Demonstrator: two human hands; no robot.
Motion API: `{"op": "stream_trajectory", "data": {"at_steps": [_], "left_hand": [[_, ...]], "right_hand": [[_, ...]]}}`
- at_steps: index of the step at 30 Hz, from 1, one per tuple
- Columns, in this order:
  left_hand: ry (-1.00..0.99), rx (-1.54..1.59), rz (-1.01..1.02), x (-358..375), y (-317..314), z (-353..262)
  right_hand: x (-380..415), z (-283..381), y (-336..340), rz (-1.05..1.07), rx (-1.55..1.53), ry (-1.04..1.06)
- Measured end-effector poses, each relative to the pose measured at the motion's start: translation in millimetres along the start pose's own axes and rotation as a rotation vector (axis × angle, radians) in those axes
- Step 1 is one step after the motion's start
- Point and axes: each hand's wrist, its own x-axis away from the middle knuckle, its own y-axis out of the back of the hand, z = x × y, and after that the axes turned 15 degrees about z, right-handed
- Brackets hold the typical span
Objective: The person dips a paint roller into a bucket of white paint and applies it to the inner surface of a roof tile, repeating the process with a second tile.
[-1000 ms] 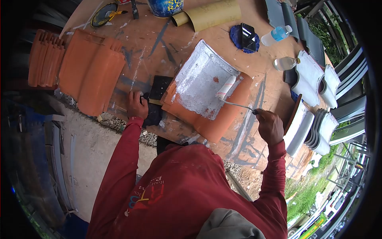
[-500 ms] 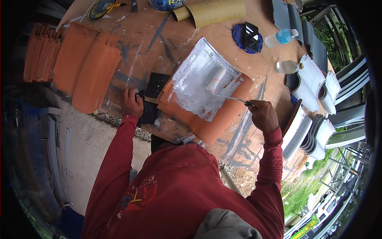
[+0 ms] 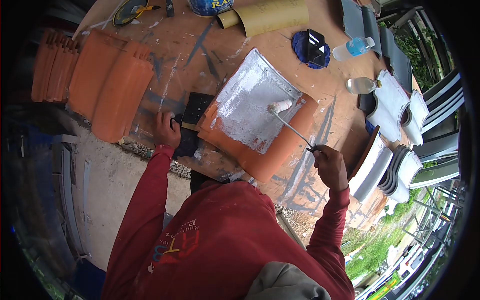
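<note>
My right hand (image 3: 331,166) is wrapped round the handle of a small paint roller (image 3: 280,106). The roller's white head rests on an orange roof tile (image 3: 280,159), whose upper face is largely coated with white paint (image 3: 250,95). Fingers curled, my left hand (image 3: 167,131) lies at the table's near edge beside a dark cloth (image 3: 187,143); what it holds, if anything, is hidden. Near that cloth is a black flat piece (image 3: 198,106), just left of the painted tile.
Orange tiles (image 3: 107,82) stand at the left. Behind are a blue bucket (image 3: 210,6), brown paper (image 3: 275,17) and a phone (image 3: 316,47). Two bottles (image 3: 355,48) and white-coated tiles (image 3: 390,105) are at the right of the wooden table (image 3: 180,40).
My right hand has moved down and slightly toward me. The roller head has turned and shifted right on the painted tile. My left hand has stayed in place.
</note>
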Motion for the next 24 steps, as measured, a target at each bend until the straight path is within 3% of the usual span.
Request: {"op": "stream_trajectory", "data": {"at_steps": [2, 7, 9, 14, 16, 21, 23, 24], "left_hand": [[0.004, 0.025, 0.002, 0.2, -0.8, -1.3], [0.003, 0.02, -0.012, 2.0, -7.6, 1.4], [-0.004, 0.006, -0.035, 0.8, -5.6, 1.1], [0.005, -0.006, -0.026, 1.5, -5.5, 0.3], [0.013, 0.014, -0.011, 3.1, -5.3, -1.6], [-0.005, 0.027, -0.044, -1.4, 5.3, -7.2], [0.013, 0.029, -0.01, -0.9, 7.5, -9.7], [0.015, 0.024, -0.036, -0.4, 7.7, -9.4]], "right_hand": [[14.1, 21.7, 2.6, 0.033, -0.219, -0.229], [3.6, -12.5, -21.6, -0.219, -0.126, -0.038], [3.7, -11.2, -30.4, -0.121, -0.005, 0.045], [20.6, 8.0, -40.5, 0.179, -0.178, -0.041], [23.1, 11.0, -39.9, 0.306, -0.39, -0.119], [6.5, -1.8, -44.4, 0.331, -0.624, -0.028], [-1.3, -2.1, -37.2, 0.277, -0.577, -0.097], [-6.5, -3.5, -31.9, 0.248, -0.403, -0.107]]}}
